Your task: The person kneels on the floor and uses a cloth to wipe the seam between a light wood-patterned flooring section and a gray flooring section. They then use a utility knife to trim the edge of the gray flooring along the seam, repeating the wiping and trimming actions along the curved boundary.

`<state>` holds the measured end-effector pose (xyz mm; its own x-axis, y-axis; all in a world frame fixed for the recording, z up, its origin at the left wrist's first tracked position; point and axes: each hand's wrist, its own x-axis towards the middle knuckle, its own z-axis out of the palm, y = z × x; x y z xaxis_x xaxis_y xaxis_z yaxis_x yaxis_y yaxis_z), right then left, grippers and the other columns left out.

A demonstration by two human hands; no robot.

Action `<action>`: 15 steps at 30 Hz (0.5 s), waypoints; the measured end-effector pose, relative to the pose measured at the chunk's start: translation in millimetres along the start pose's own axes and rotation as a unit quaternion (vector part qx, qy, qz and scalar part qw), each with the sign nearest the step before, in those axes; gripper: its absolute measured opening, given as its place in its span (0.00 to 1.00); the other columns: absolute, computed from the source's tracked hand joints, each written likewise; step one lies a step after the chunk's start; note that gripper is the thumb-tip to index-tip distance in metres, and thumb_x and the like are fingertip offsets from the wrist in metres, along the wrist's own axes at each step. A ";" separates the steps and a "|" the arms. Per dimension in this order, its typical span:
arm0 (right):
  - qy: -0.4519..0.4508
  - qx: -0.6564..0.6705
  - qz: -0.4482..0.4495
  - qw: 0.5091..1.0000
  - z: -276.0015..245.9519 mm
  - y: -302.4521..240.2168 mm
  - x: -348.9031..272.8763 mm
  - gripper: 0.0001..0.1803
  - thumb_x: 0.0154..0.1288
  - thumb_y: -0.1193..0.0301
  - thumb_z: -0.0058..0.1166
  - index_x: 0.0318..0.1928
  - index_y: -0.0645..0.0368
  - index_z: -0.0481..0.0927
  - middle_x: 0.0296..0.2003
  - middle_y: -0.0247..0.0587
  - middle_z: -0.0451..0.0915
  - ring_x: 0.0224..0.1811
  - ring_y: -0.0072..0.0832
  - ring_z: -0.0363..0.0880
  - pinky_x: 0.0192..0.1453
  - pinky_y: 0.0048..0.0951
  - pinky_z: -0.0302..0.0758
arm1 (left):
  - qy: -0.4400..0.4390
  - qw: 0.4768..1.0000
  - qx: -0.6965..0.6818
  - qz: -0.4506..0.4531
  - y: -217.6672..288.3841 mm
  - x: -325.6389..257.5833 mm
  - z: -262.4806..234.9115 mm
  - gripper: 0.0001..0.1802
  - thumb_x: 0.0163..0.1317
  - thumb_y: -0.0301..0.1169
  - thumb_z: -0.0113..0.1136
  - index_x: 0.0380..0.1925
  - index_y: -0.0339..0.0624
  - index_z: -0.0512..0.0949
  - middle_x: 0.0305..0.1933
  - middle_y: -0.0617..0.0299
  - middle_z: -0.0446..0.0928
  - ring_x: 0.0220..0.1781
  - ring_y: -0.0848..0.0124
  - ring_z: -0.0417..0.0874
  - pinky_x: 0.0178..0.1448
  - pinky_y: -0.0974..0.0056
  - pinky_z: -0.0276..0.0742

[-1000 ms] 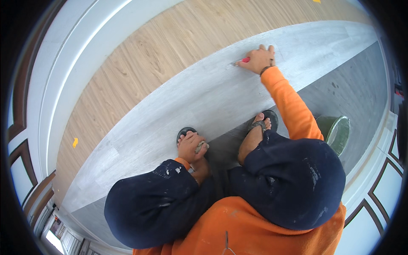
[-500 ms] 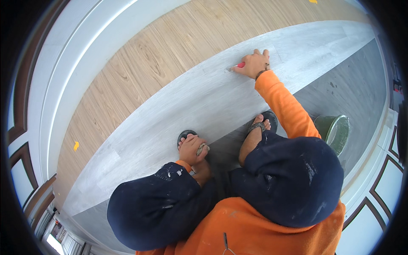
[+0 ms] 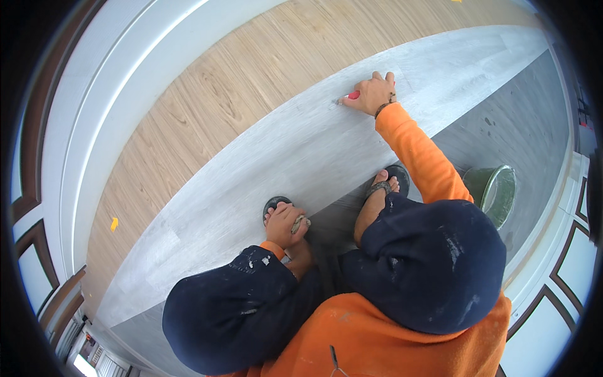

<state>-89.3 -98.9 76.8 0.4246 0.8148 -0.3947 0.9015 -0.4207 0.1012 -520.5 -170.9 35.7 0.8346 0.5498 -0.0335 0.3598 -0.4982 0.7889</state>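
- Grey, matt and faintly wood-grained, the long plank (image 3: 295, 157) lies flat on the floor, crossing the view from lower left to upper right.
- Right hand (image 3: 372, 94) has moved slightly left along the plank's far edge since the earlier frames; its fingers are closed around a red-handled tool (image 3: 349, 96) whose tip touches the plank surface.
- Left hand (image 3: 287, 225) is unchanged in position, curled over the left foot in its dark sandal (image 3: 274, 205) at the plank's near edge; whether it grips anything, I cannot tell.
- Hands are well apart.
- Right foot in a sandal (image 3: 384, 183) rests at the plank's near edge, as before.
- Tan wood-grain flooring (image 3: 207, 113) lies beyond the plank, darker grey floor (image 3: 521, 132) on the near side.
- Round green bucket (image 3: 493, 191) stands on the grey floor, to the right of the orange sleeve (image 3: 418, 154).
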 end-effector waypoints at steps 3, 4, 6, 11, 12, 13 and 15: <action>0.006 0.002 0.013 1.000 0.1 0.6 0.5 0.36 0.65 0.29 0.53 0.37 0.48 0.94 0.32 0.39 0.88 0.54 0.36 0.78 0.63 0.52 0.60 | 0.019 1.000 -0.010 0.013 0.6 -0.7 -0.5 0.11 0.60 0.34 0.68 0.42 0.44 0.85 0.42 0.58 0.86 0.54 0.49 0.84 0.62 0.50 0.78; 0.008 -0.002 0.020 1.000 0.1 0.6 1.0 0.35 0.65 0.30 0.54 0.37 0.48 0.94 0.32 0.38 0.88 0.54 0.36 0.78 0.63 0.52 0.60 | 0.007 1.000 0.003 0.006 0.2 -0.5 -1.0 0.11 0.60 0.34 0.68 0.42 0.44 0.85 0.42 0.58 0.86 0.54 0.49 0.84 0.62 0.50 0.78; 0.017 -0.005 -0.006 1.000 -0.3 1.1 1.5 0.36 0.65 0.30 0.54 0.36 0.49 0.94 0.30 0.38 0.88 0.53 0.36 0.77 0.63 0.51 0.59 | 0.000 1.000 0.006 0.014 -0.6 0.4 -1.5 0.12 0.60 0.35 0.68 0.42 0.43 0.84 0.42 0.58 0.85 0.53 0.49 0.84 0.63 0.50 0.79; 0.026 0.012 0.009 1.000 -2.5 0.7 0.3 0.35 0.62 0.30 0.57 0.35 0.48 0.94 0.29 0.37 0.88 0.49 0.36 0.78 0.59 0.50 0.59 | 0.004 1.000 0.006 0.012 0.0 -0.4 -2.6 0.11 0.61 0.34 0.67 0.42 0.43 0.84 0.42 0.57 0.85 0.52 0.48 0.84 0.65 0.50 0.79; 0.005 0.010 0.003 1.000 -3.1 0.7 0.1 0.35 0.63 0.30 0.55 0.35 0.49 0.94 0.30 0.38 0.88 0.51 0.37 0.78 0.61 0.51 0.59 | 0.006 1.000 0.002 0.012 0.2 0.0 -2.2 0.11 0.61 0.34 0.67 0.42 0.43 0.84 0.42 0.57 0.85 0.52 0.48 0.84 0.65 0.50 0.78; -0.033 0.035 -0.026 0.998 -3.5 0.0 -0.4 0.35 0.65 0.31 0.54 0.36 0.50 0.94 0.30 0.39 0.88 0.53 0.37 0.77 0.63 0.52 0.59 | 0.004 1.000 0.003 0.013 0.4 0.1 -2.1 0.11 0.61 0.34 0.67 0.41 0.43 0.84 0.42 0.57 0.85 0.52 0.48 0.84 0.66 0.50 0.78; 0.000 -0.004 -0.001 1.000 -5.1 -0.7 -1.3 0.35 0.65 0.31 0.53 0.36 0.49 0.94 0.30 0.39 0.88 0.53 0.37 0.77 0.64 0.51 0.59 | 0.004 1.000 -0.012 0.013 1.0 0.6 -2.5 0.11 0.61 0.34 0.67 0.41 0.43 0.84 0.42 0.57 0.85 0.52 0.48 0.84 0.66 0.49 0.78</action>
<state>-90.0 -97.6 82.0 0.4235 0.8155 -0.3945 0.9026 -0.4169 0.1072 -520.6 -169.3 38.0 0.8397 0.5430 -0.0084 0.3289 -0.4963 0.8034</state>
